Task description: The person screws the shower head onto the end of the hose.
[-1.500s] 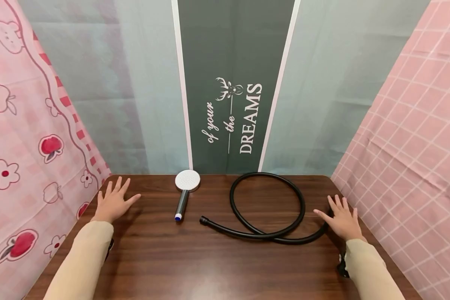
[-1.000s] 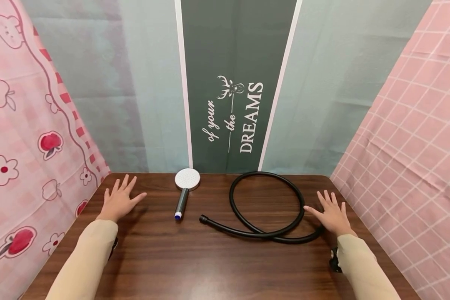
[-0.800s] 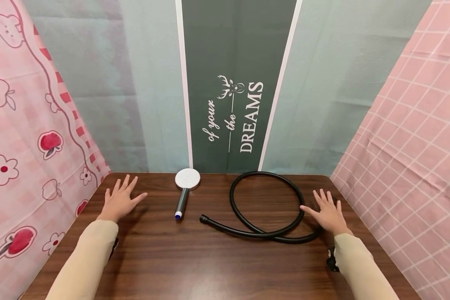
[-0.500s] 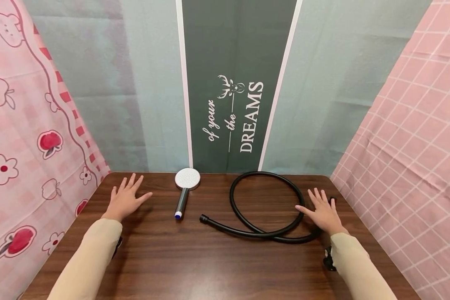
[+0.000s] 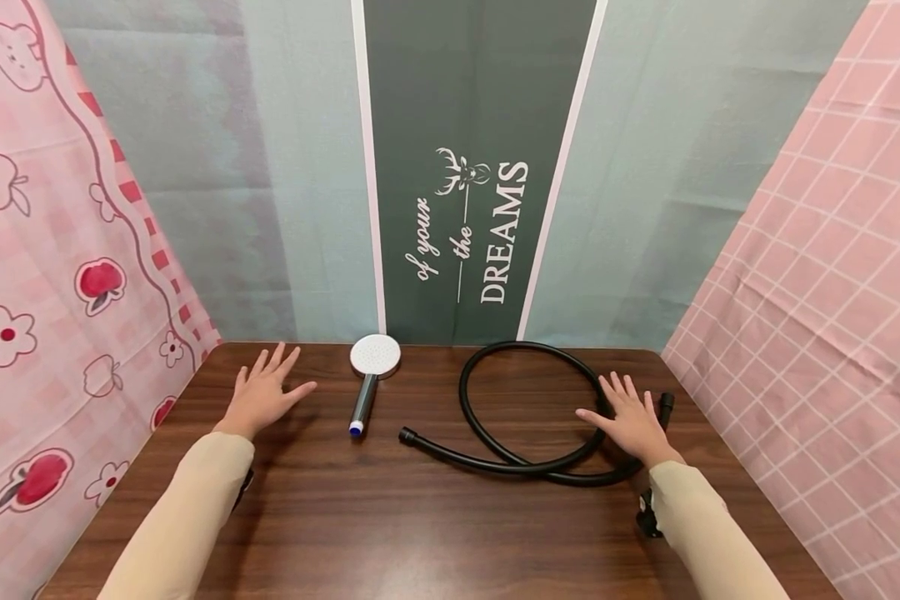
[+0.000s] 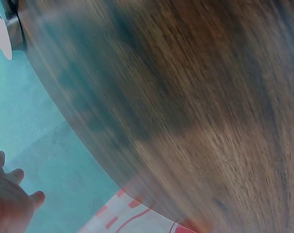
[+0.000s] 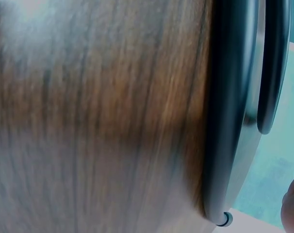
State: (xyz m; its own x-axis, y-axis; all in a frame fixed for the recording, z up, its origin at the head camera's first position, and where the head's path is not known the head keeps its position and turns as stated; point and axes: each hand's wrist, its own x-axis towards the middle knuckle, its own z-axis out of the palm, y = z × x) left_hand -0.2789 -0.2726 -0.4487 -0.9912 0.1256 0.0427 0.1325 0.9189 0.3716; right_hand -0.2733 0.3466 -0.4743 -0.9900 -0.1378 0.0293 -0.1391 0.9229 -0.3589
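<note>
A hand shower [image 5: 366, 398] with a round white spray face and a dark handle lies on the wooden table [image 5: 420, 525], its blue-tipped end toward me. Right of it a black shower hose [image 5: 487, 442] is laid in one loop, with one end near the shower handle and the other at the far right. My left hand [image 5: 261, 398] is held with fingers spread, left of the hand shower, holding nothing. Fingers spread too, my right hand [image 5: 632, 419] overlaps the right side of the hose loop in the head view. In the right wrist view the hose [image 7: 229, 107] runs close by.
A grey-green cloth [image 5: 315, 167] with a dark lettered panel [image 5: 465, 100] hangs behind the table's far edge. Pink printed cloth [image 5: 37, 275] stands at the left and pink checked cloth [image 5: 817, 275] at the right. Both wrists wear a small black device [image 5: 648, 512].
Both hands have moved inward: the left one rightward toward the hand shower, the right one leftward over the hose loop. The hose's right end has come into sight. Shower and hose lie as before.
</note>
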